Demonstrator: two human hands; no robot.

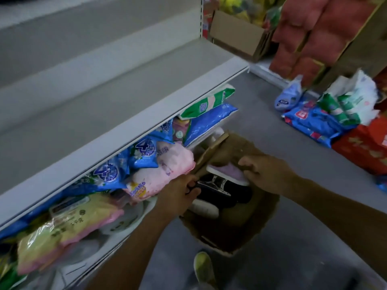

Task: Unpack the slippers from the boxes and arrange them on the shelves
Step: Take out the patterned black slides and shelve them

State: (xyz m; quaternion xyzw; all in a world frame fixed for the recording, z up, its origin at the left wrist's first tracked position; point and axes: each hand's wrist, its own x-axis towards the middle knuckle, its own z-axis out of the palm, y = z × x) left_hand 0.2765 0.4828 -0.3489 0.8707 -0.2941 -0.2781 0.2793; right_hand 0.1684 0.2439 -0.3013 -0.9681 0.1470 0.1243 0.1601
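Observation:
An open brown cardboard box (240,237) stands on the grey floor beside the shelving. Inside it lie a lilac slipper with a white sole (228,172) and dark slippers (230,193), one with a white sole. My left hand (178,195) is at the box's left rim and grips a dark slipper. My right hand (263,170) reaches in from the right and pinches the lilac slipper's edge. A bare grey-white shelf (125,97) runs above the box, to the left.
The bottom shelf holds blue, pink, yellow and green plastic packs (159,176). More packs (326,116) and a red box (364,149) lie on the floor at right. Cardboard boxes (236,34) and pink bundles (314,34) stand further back. My shoe (204,268) is by the box.

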